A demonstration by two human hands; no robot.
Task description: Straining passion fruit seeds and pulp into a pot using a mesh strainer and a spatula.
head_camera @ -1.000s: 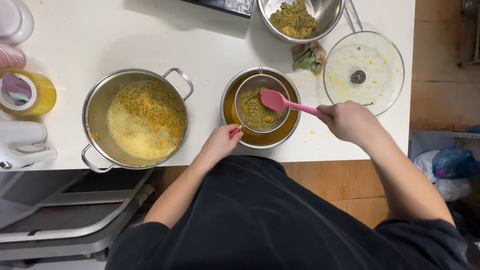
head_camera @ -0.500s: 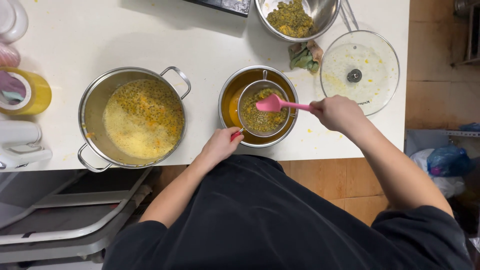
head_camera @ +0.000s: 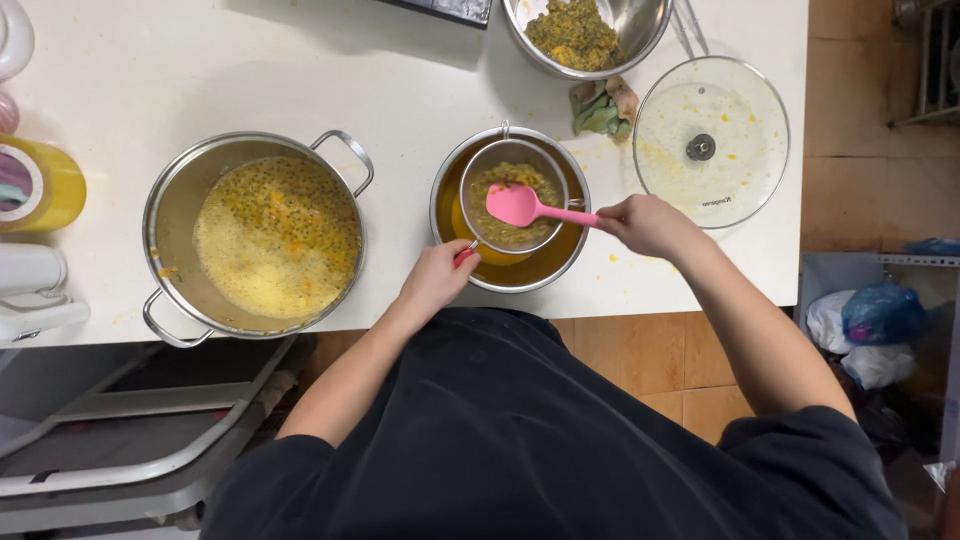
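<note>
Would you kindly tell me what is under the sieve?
Under the sieve sits a steel bowl with orange liquid showing at the sieve's edge. The sieve and its pulp hide the rest of the bowl's contents.

You get bright, even overhead light on the white counter (head_camera: 300, 70); shadows are soft and short. The glass lid (head_camera: 712, 140) shows mild glare. Focus is sharp, with the floor dimmer.

A white counter (head_camera: 330, 90) carries a pot (head_camera: 190, 200), two bowls and a glass lid (head_camera: 712, 140).
</note>
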